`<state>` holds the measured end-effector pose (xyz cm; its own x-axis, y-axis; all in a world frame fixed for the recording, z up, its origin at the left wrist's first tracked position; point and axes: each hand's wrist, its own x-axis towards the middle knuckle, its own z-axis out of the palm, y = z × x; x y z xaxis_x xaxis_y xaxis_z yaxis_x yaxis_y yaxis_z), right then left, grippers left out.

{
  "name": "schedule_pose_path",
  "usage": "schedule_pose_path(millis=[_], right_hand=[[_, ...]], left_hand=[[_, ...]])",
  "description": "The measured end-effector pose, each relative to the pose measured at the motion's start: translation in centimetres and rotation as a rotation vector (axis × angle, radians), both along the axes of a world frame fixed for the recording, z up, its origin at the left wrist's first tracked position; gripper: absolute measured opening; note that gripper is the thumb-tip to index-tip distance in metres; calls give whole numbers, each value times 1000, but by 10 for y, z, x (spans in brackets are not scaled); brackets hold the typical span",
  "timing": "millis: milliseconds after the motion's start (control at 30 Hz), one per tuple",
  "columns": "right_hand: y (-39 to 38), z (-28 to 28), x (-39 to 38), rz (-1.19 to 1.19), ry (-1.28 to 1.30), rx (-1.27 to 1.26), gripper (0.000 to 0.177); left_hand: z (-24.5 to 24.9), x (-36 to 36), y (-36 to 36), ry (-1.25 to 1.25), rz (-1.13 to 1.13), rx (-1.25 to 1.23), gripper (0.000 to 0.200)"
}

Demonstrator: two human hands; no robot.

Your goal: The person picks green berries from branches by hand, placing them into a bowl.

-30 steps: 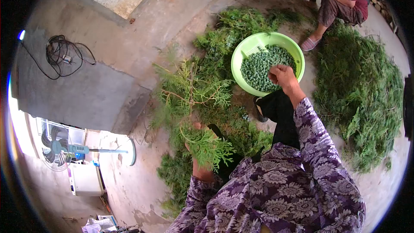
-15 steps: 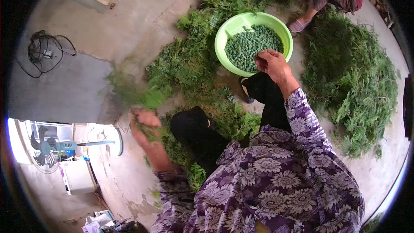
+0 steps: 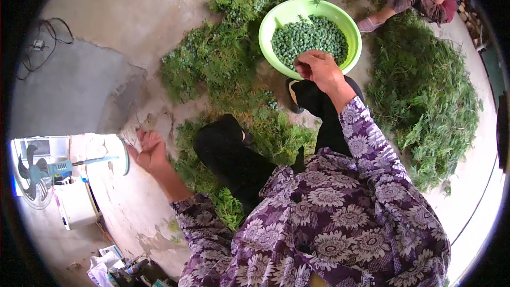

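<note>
My left hand [image 3: 150, 150] is out to the left above the bare floor, its fingers apart and no sprig in it. My right hand [image 3: 320, 69] is closed in a pinch over the near rim of a light green tub [image 3: 268, 59]; what its fingertips hold, if anything, is hidden. Round blue-green berries [image 3: 311, 37] fill much of the tub's bottom. Left of the tub lies a heap of green branches [image 3: 212, 64] with berry clusters, reaching down around my knee.
A second pile of green sprigs [image 3: 425, 101] lies on the right. A seated person [image 3: 419, 0] is at the upper right, a foot beside the tub. At the left are a fan [image 3: 40, 172], a black cable [image 3: 48, 48] and a white box [image 3: 77, 204].
The blurred green sprig by my left hand is gone, and that hand has opened, farther left. My right hand remains at the tub's near rim. The whole view has shifted slightly.
</note>
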<state>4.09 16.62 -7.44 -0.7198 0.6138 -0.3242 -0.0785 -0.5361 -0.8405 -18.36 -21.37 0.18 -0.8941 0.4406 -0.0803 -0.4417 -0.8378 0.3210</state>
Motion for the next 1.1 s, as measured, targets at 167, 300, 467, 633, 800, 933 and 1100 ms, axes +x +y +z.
schedule_pose_path(millis=[167,300,467,633,800,933,1100], right_hand=[[-16,-15,-27,204,-160,120,13],[-27,-43,-48,270,-298,135,12],[-35,-92,-86,467,-484,270,12],[-58,-213,-101,465,-617,857,23],[-84,-312,-94,805,-792,1125,26],[-98,-278,-127,1132,-883,970,23],[-120,-300,-149,1217,-965,933,31]], left_hand=[[-17,10,78,-66,-149,14,40],[-32,7,122,-103,-233,-71,40],[-58,-18,151,-141,-342,-35,37],[-83,-42,158,-152,-333,-53,34],[-103,-59,148,-308,-329,-117,28],[-77,-54,142,-182,-316,-135,32],[-73,-59,123,-221,-230,-117,36]])
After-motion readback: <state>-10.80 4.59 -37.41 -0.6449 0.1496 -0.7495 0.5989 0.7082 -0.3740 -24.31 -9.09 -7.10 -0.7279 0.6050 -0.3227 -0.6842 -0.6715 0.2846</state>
